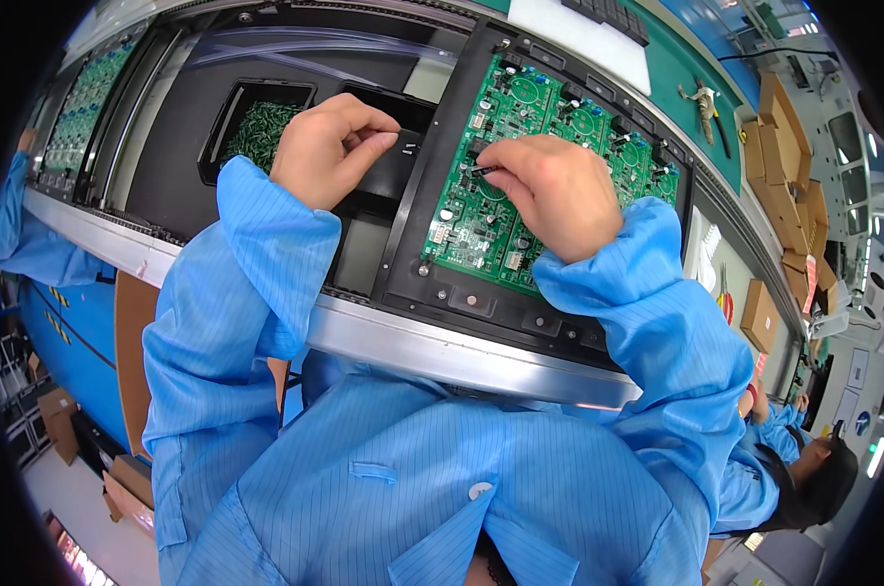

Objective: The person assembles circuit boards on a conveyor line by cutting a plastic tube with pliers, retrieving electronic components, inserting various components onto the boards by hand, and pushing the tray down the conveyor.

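My right hand is over the green circuit board panel, its thumb and forefinger pinched on a small black electronic component just above the board's left part. To the left, my left hand hovers over the black parts tray. Its thumb and forefinger are pressed together, and I cannot make out whether anything is between them. Just beyond those fingertips, a few small pale-marked bits show against a dark compartment. Beside that hand's wrist, a black bin holds a heap of small green parts.
The black carrier frame around the board sits on a conveyor with a metal front rail. Another board panel lies far left, near another person's sleeve. Pliers and cardboard boxes stand at right. A co-worker is lower right.
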{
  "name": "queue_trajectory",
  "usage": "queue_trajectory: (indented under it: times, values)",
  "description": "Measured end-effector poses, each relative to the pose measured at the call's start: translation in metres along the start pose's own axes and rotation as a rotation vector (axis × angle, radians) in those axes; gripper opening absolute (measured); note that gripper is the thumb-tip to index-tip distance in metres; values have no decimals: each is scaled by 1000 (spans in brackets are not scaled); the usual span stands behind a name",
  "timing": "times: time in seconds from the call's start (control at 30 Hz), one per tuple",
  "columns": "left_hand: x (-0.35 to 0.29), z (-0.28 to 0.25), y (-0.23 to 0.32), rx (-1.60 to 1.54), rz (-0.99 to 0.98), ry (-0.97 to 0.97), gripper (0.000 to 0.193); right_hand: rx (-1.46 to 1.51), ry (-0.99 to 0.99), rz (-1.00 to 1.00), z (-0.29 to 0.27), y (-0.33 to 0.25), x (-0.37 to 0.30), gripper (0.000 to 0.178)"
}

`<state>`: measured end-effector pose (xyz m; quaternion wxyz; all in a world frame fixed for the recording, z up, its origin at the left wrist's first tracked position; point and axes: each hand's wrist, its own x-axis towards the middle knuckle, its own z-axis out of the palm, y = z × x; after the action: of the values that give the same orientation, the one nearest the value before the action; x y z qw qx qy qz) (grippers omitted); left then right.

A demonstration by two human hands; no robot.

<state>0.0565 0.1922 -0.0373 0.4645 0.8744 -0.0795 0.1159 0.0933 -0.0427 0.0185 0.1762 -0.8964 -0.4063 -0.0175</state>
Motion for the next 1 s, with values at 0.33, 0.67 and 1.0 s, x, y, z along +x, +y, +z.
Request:
queue_trajectory:
  times: [0.33, 0.67, 1.0]
  values:
    - [-1, -1, 0, 13, 30, -9, 9, -304, 40, -83, 10, -3, 0, 13]
    - [-2, -2, -2, 35, 35, -32, 8, -421, -8, -184, 7, -7, 11, 11]
    - [-5, -2, 2, 4, -15, -86, 11, -270, -17, -60, -4, -10, 6, 15]
